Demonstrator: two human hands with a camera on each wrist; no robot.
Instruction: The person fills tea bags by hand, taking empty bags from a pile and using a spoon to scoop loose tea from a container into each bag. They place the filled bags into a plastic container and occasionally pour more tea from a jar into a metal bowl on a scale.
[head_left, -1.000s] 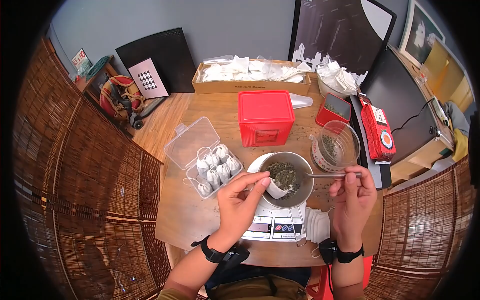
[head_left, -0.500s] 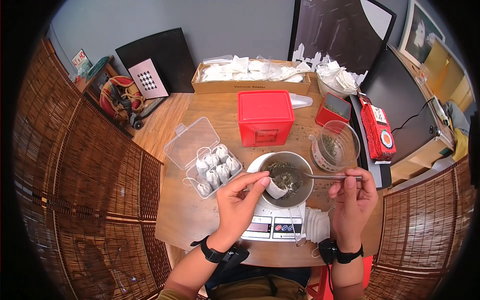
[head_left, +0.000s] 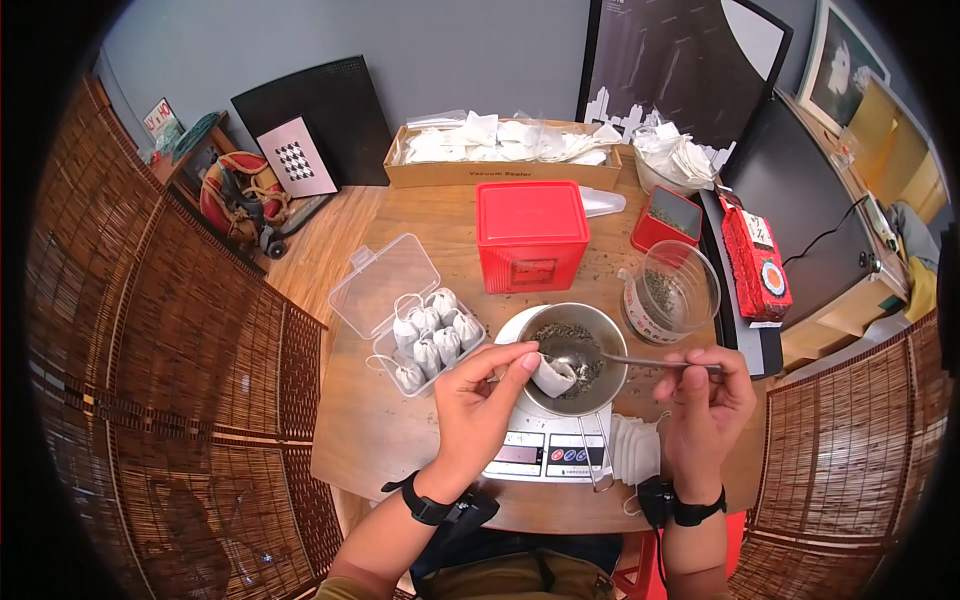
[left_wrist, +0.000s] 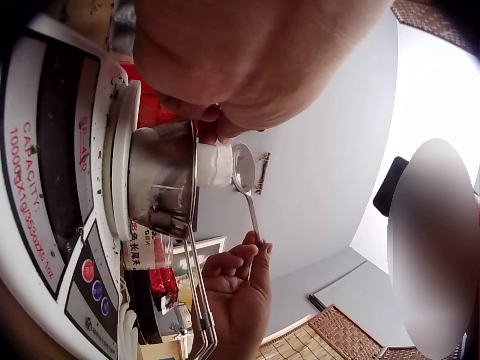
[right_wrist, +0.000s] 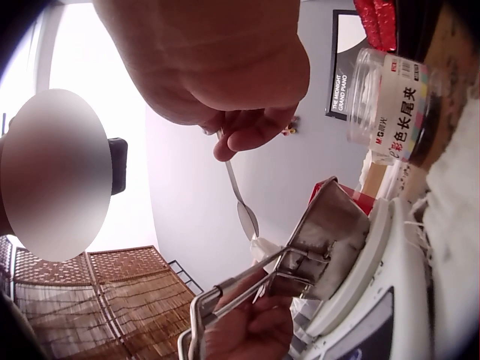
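Observation:
My left hand (head_left: 475,410) pinches the rim of a small white cloth pouch (head_left: 553,378) between thumb and index finger, just over a metal pot (head_left: 617,372). My right hand (head_left: 710,405) grips the handle of a metal spoon (head_left: 645,361). The spoon's bowl lies right at the pouch's mouth, and in the left wrist view it stands above the pouch (left_wrist: 216,165). Dried, crumbled leaves (head_left: 567,330) lie in the pot, which rests on a white kitchen scale (head_left: 575,468) with its wire handle pointing toward me.
On the left, an open clear box (head_left: 405,385) holds several filled, tied pouches. A red tin (head_left: 532,240) stands behind the pot, a clear jar (head_left: 645,325) to its right. Flat empty pouches (head_left: 635,450) lie beside the scale. At the back is a cardboard box (head_left: 500,175) of white packets.
The spoon was heaped with leaves a second ago; its bowl now looks nearly bare and has tipped at the pouch. My right hand has shifted slightly down, while the left hand stays put.

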